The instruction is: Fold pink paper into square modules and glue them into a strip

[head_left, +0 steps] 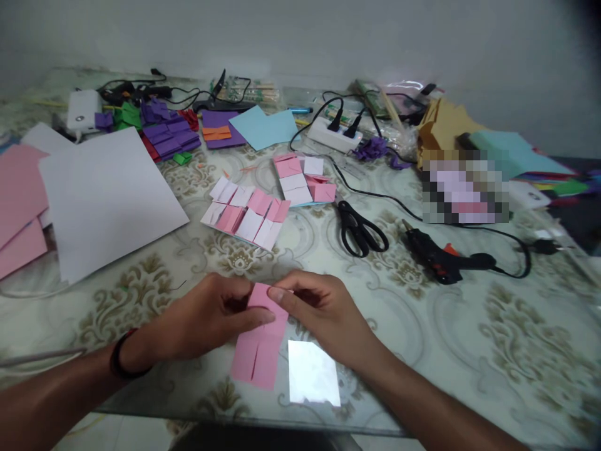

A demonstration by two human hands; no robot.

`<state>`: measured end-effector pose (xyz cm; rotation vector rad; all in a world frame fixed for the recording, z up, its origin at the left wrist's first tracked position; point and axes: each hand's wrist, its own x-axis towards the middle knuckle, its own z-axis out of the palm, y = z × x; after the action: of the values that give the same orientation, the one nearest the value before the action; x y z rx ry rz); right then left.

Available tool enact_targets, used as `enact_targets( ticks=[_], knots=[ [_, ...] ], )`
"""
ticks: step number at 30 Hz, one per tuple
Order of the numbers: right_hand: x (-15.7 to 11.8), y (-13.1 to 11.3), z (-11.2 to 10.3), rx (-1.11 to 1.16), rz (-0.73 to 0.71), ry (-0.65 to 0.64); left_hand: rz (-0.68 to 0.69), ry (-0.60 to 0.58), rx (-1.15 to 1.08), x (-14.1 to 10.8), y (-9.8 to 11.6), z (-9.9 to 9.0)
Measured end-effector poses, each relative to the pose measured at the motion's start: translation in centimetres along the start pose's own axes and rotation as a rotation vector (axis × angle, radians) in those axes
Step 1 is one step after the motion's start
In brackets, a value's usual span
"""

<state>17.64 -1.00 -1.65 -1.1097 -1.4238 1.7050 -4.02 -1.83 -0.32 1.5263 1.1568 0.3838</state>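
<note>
A folded pink paper strip [257,354], with a seam along its middle, is held between both hands near the table's front edge. My left hand [200,319] grips its left side, the thumb lying across the front. At the upper right corner my right hand [323,313] pinches the strip with the thumb on top; its fingers behind are partly hidden. A bright white square [313,373] shows on the table just right of the strip. Beyond the hands lie a pink-and-white folded paper panel [247,215] and a smaller similar piece [295,181].
Black scissors [360,232] and a black glue gun [441,255] with its cable lie to the right. White sheets [113,200] and pink sheets [21,194] cover the left. Farther back are a power strip [334,134], purple folded papers [171,134] and yellow paper [444,128].
</note>
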Motion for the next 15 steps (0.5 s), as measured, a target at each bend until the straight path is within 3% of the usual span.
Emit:
enact_targets(
  ticks=[3,8,15],
  knots=[
    [0.0,-0.1,0.1,-0.002,0.010,-0.019,-0.065,-0.055,-0.040,0.2,-0.2,0.0],
    [0.1,-0.7,-1.0,-0.131,-0.029,-0.058,-0.049,-0.022,-0.201,0.1,0.1,-0.3],
    [0.9,-1.9,-6.2,-0.666,-0.245,0.368,0.000,0.078,-0.403,0.2,0.5,-0.4]
  ],
)
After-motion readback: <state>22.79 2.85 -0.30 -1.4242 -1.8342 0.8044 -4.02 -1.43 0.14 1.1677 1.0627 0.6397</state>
